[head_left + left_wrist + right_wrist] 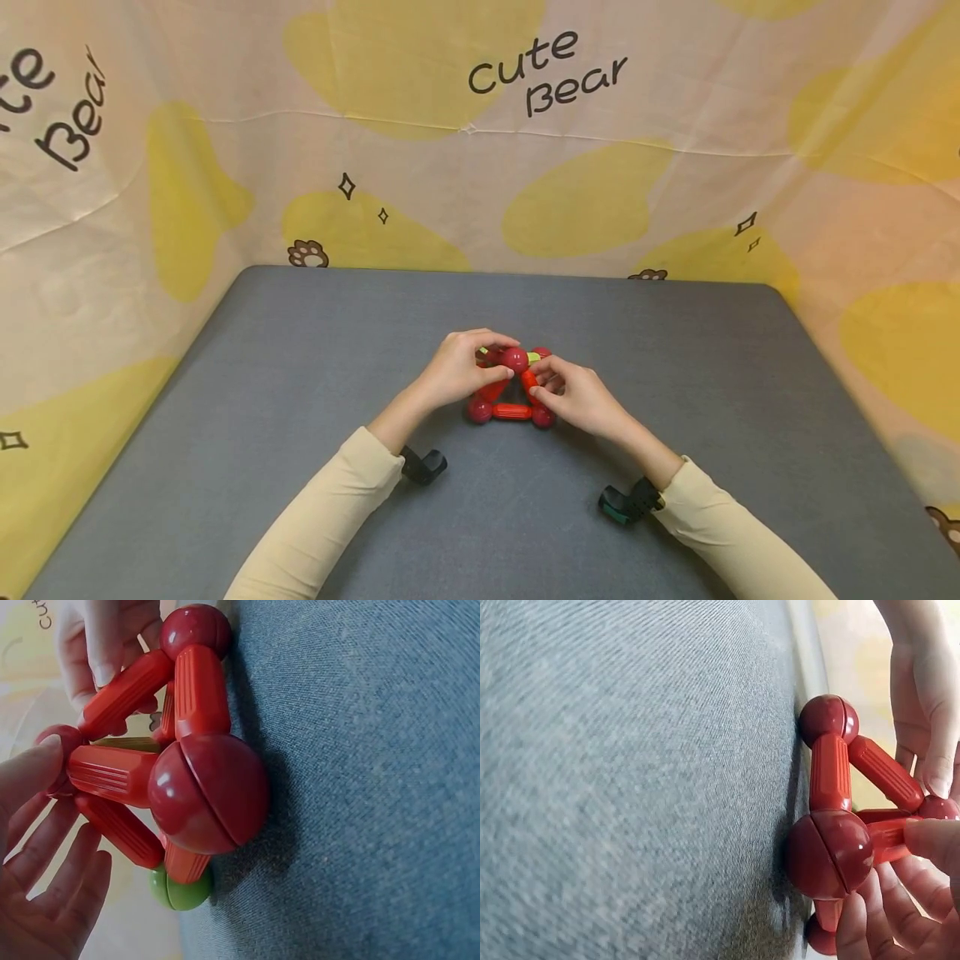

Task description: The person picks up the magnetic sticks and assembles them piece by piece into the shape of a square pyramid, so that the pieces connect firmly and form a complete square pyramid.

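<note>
A pyramid-shaped frame of red balls and ribbed rods stands on the table between the two hands. My left hand (456,372) grips its top red ball (515,360), with the thumb on the near side. My right hand (583,398) pinches the sloping red rod (889,841) on the right side. Along the front, a red rod (512,412) joins the left corner ball (481,409) and the right corner ball (543,417). A green ball (181,889) sits at a rear corner. Near the top shows a yellow-green rod (533,357), partly hidden by the fingers.
The grey table (375,317) has a fabric-like surface. A printed cloth (420,83) rises along its back and sides. Black wrist cameras sit under the left wrist (424,466) and the right wrist (630,502).
</note>
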Demonstrator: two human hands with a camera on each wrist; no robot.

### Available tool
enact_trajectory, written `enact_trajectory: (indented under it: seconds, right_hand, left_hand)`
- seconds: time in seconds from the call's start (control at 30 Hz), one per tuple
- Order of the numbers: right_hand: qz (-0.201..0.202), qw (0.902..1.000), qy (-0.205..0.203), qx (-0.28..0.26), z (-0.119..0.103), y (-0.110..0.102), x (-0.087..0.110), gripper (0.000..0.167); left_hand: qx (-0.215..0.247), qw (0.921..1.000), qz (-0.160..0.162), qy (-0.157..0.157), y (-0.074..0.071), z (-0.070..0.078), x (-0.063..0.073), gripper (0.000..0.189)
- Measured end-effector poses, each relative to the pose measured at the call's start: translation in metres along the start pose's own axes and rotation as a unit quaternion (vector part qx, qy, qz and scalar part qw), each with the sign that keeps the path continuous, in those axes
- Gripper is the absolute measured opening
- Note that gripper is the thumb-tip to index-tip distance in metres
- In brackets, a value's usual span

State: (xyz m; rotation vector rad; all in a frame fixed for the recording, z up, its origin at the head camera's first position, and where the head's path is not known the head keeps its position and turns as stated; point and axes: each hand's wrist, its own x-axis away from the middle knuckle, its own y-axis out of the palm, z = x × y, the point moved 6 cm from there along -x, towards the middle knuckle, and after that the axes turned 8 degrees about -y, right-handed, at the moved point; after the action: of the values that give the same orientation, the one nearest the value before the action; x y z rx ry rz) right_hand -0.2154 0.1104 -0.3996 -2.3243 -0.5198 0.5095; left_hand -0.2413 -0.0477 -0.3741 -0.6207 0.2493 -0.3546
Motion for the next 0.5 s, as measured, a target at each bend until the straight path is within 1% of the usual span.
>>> enact_trajectory:
  seconds: [0.27,0.5]
  right_hand:
    - [0.004,1.0000,-0.008,0.002,-0.0022,0.0018,-0.0011,0.019]
    - [0.006,0.9999,-0.012,0.003,-0.0023,0.0024,-0.0025,0.019]
  left_hand:
    - [-0.001,1.0000,0.001,0.001,-0.0006,0.0008,0.0009,0.032]
    - [0.001,1.0000,-0.001,-0.007,-0.0006,0.0000,0.0013,0.032]
